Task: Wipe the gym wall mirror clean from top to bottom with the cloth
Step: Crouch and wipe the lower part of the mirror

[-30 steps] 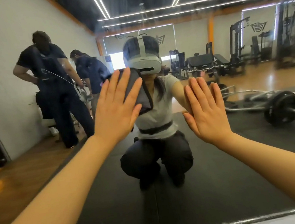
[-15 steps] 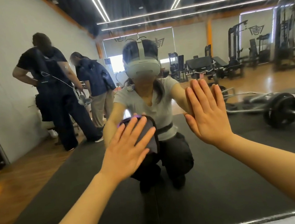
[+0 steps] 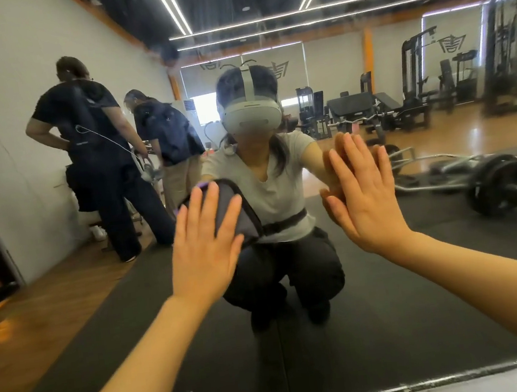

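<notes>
The gym wall mirror fills the view right in front of me and reflects me squatting on a black mat. A dark grey cloth with a purple edge is held flat on the glass by my left hand, whose fingers are spread over it, at the chest height of my reflection. Most of the cloth is hidden under that palm. To the right, my right hand rests flat on the mirror, fingers apart, holding nothing.
The mirror's bottom edge runs just above a pale floor strip. In the reflection two people stand at the left by a white wall. A loaded barbell lies at the right, with gym machines behind it.
My left hand slid the cloth down the glass from the head height of my reflection to about chest height. My right hand stayed in place on the mirror.
</notes>
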